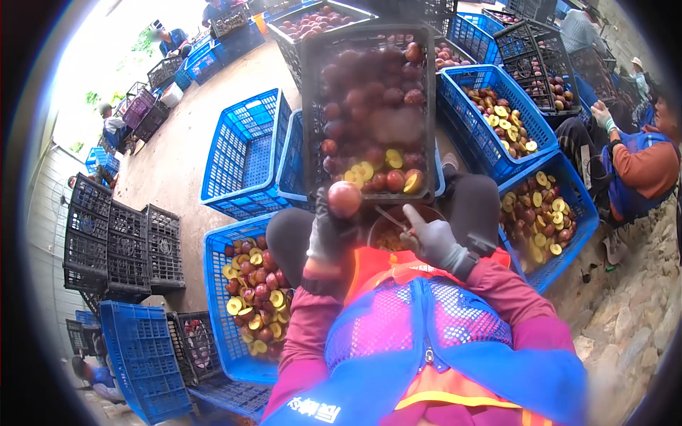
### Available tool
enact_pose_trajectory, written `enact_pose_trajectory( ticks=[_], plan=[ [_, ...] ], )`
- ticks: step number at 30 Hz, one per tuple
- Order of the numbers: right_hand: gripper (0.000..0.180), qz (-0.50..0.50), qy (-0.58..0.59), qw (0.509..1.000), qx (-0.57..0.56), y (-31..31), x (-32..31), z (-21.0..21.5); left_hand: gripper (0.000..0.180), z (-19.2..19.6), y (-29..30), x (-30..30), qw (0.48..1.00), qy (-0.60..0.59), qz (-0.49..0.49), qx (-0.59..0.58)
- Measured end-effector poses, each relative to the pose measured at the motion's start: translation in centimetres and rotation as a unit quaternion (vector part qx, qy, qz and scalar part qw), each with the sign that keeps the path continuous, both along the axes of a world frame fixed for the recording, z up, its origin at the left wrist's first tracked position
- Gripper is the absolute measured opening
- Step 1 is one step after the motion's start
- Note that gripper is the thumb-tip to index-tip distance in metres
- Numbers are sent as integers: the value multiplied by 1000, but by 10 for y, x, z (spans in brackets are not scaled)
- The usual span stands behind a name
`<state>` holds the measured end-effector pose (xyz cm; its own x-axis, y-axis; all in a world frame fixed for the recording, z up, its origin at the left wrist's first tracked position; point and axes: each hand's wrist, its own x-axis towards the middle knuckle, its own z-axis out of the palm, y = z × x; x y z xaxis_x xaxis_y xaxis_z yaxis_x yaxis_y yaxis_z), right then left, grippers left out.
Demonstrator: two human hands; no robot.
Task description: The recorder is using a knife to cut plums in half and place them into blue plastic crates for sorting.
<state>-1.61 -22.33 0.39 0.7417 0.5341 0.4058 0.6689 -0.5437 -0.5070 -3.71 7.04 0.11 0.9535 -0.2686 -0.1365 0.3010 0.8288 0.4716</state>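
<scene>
My gloved left hand (325, 231) is closed around a whole reddish plum (344, 199), held up at the near edge of a black crate (310, 128). My gloved right hand (435, 240) grips a small knife (389, 216), whose thin blade points left toward the plum, apart from it. Below the knife, a round container (376, 231) sits between my knees, partly hidden by my hands. Dark whole plums (362, 96) fill the black crate, somewhat blurred. Several cut halves with yellow flesh (359, 172) lie at its near end.
Blue crates of cut plums stand by my left leg (213, 284), at the right (582, 213) and farther back right (455, 106). An unfilled blue crate (245, 153) is at front left. Black crates (128, 241) are stacked far left. A co-worker (643, 163) sits close on the right.
</scene>
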Motion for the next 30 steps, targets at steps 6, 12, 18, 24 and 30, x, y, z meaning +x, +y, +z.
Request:
enact_pose_trajectory(
  ticks=[6, 12, 18, 24, 30],
  plan=[
    [46, -11, 413, 809, 419, 36, 22, 104, 60, 26, -38, -11, 824, -114, 164, 530],
    [47, 41, 504, 737, 447, 62, 11, 54, 54, 32, -71, -10, 766, -142, 164, 606],
    [42, -86, 424, 832, 346, 66, 0, 30, 62, 9, -76, -15, 912, 56, 73, 399],
    [49, -78, 213, 939, 259, 57, 1, 34, 64, 37, -83, -22, 924, 86, -36, 371],
    [50, -54, 110, 980, 160, 49, 0, 45, 42, -13, -76, -29, 944, 84, -11, 319]
  ],
)
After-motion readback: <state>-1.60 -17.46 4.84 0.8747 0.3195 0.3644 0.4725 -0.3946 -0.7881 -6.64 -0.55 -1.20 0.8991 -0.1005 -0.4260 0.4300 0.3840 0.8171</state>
